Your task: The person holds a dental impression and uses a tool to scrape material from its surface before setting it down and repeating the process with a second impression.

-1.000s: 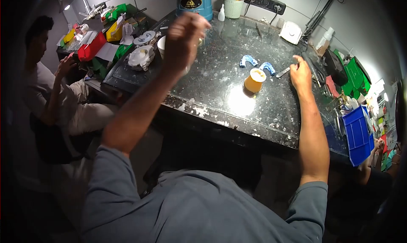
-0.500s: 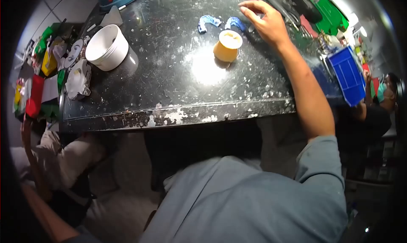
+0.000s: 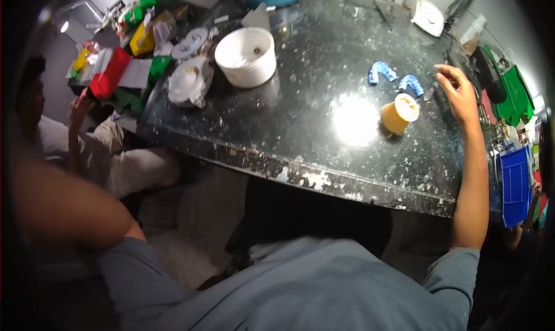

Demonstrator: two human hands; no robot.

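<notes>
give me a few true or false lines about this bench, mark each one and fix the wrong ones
1. The white tub stands on the black table. True.
2. The right hand is gripping the white tub. False: it is at the table's right side, well away from the tub.
3. The two blue arches lie apart from each other. True.
4. The yellow cup is lying inside the white tub. False: it stands on the table, near the blue arches.
5. A blue tray is at the right of the scene, beyond the right forearm. True.
</notes>
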